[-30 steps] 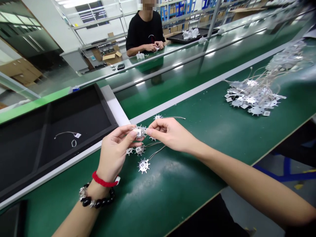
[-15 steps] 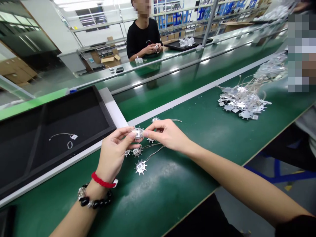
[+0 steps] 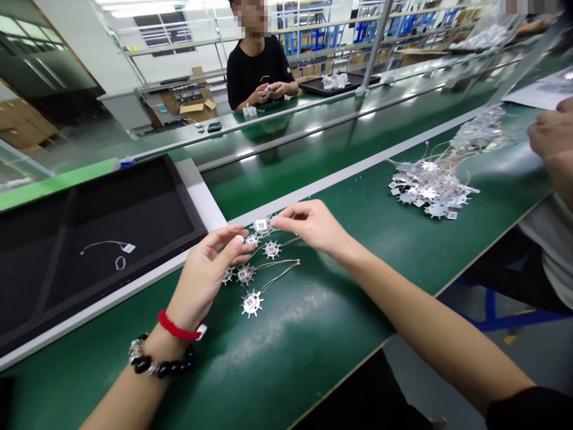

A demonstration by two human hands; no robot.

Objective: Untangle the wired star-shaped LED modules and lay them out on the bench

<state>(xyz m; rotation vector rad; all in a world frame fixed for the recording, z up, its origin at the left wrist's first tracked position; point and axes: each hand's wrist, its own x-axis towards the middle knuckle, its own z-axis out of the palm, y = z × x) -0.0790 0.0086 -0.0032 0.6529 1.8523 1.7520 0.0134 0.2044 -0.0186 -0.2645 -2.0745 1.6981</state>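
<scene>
Between finger and thumb, my right hand [image 3: 313, 226] pinches the edge of a silver spoked disc [image 3: 262, 225] with a white square label. My left hand [image 3: 215, 260] is just to its left, fingers apart and palm turned toward the disc, holding nothing. Under and beside my hands, several similar discs lie on the green table [image 3: 322, 346]. One disc [image 3: 271, 249] is below the held one, and another [image 3: 252, 303], with thin wires, lies nearest the front. A further disc [image 3: 246, 275] sits close to my left fingers.
At left is a black tray [image 3: 134, 203] containing a wired tag [image 3: 128, 248] and a small ring. A heap of discs [image 3: 430, 185] lies at right, near a person's hand [image 3: 555, 134]. Across the line, a person in black [image 3: 257, 68] handles a small part.
My left hand has let go of the disc. My right hand has moved it slightly up and away from the left fingers. The person's hand at right now shows more plainly.
</scene>
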